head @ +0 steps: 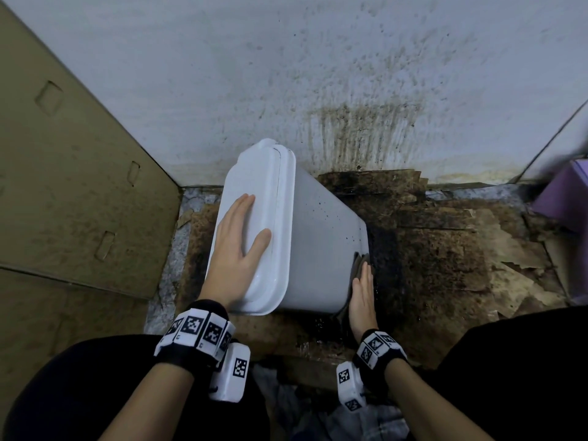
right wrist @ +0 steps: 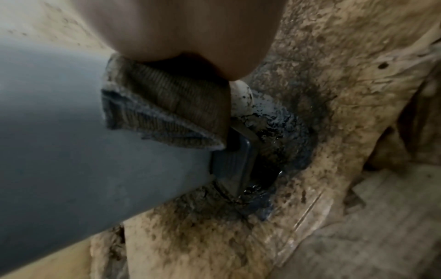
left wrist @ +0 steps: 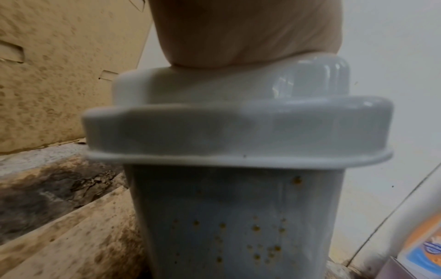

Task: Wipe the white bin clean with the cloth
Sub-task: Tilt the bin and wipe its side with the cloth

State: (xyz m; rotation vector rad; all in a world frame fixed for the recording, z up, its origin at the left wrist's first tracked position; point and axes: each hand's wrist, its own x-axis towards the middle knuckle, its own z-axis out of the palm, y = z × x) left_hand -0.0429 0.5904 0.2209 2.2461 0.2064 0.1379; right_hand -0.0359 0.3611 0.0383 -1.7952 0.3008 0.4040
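The white bin (head: 321,237) stands tilted on the dirty floor, lid on, its top leaning to the left. My left hand (head: 238,237) lies flat on the lid (head: 254,186) with fingers spread. The left wrist view shows the lid (left wrist: 238,128) and the bin's wall (left wrist: 226,217) dotted with brown spots. My right hand (head: 362,291) presses a soiled grey cloth (head: 359,265) flat against the bin's right side near its base. In the right wrist view the ribbed cloth (right wrist: 167,113) sits under my palm on the bin's wall (right wrist: 71,141).
Stained cardboard (head: 63,170) leans at the left. A splattered white wall (head: 350,74) rises behind the bin. Wet black grime (head: 397,249) covers torn cardboard on the floor to the bin's right. A purple object (head: 566,198) sits at the right edge.
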